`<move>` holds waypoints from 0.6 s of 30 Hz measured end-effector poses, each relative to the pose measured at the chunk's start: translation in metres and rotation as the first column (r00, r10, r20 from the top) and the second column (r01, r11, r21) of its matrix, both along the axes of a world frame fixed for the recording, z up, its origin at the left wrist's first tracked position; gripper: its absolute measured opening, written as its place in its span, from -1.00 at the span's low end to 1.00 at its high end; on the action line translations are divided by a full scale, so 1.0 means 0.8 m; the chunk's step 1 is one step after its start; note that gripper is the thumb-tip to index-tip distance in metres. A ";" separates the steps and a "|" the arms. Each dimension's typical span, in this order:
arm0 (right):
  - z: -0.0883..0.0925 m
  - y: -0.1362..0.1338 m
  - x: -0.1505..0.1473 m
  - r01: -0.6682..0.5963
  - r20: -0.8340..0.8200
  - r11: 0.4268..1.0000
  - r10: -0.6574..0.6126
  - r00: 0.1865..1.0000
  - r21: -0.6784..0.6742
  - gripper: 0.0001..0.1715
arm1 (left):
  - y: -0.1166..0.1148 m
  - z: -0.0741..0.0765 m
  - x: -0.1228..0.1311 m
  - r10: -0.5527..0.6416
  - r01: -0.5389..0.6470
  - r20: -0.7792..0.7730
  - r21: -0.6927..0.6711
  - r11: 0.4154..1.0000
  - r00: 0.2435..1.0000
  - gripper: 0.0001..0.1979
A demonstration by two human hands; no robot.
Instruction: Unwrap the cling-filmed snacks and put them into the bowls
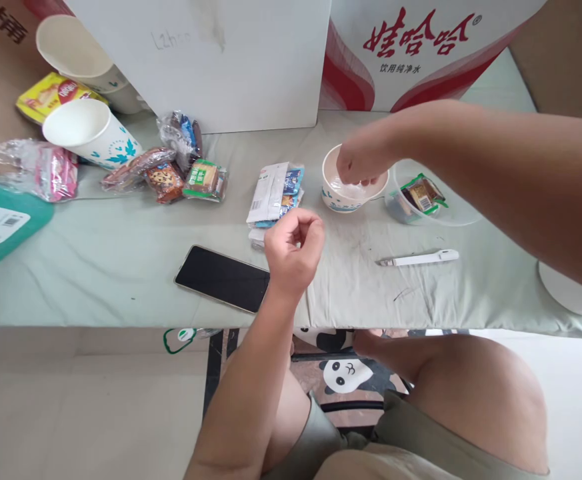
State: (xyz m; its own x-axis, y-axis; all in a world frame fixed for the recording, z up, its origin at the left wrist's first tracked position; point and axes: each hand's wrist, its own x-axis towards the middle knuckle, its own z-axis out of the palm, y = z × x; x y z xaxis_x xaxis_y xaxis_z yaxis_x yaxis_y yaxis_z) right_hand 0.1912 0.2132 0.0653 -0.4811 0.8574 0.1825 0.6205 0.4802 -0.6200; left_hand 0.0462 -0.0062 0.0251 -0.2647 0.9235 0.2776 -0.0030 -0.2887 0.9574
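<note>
My left hand [295, 252] is curled into a loose fist at the front edge of a stack of snack packets [271, 193], white and blue. Nothing shows between its thumb and fingers. My right hand [365, 155] reaches down into a white paper bowl [343, 199] with a blue leaf print. Its fingers are bent and close together, and their tips are partly hidden, so what they hold, if anything, cannot be made out. Right of the bowl stands a clear plastic tub [458, 217] with a green-edged snack packet [423, 193] in it, partly behind my right forearm.
A black phone [223, 277] and a white-handled knife [421, 259] lie on the cloth-covered table [121, 267]. Wrapped snacks [205, 180], paper cups [91, 130] and a teal jug [5, 223] stand at the left. White cartons [221, 60] line the back.
</note>
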 end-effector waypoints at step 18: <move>-0.052 -0.145 -0.069 -0.563 0.372 0.826 0.516 0.771 0.022 -0.15 | 0.007 -0.004 -0.062 0.437 -0.455 0.316 -0.019 0.890 0.842 -0.81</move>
State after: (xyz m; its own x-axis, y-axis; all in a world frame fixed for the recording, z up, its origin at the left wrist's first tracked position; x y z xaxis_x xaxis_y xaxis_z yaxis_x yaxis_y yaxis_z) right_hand 0.1358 0.0973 0.0240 -0.9083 0.4183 0.0095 0.3915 0.8576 -0.3335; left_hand -0.0032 -0.0006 0.0219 -0.7233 0.6713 0.1618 -0.1486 -0.3801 0.9129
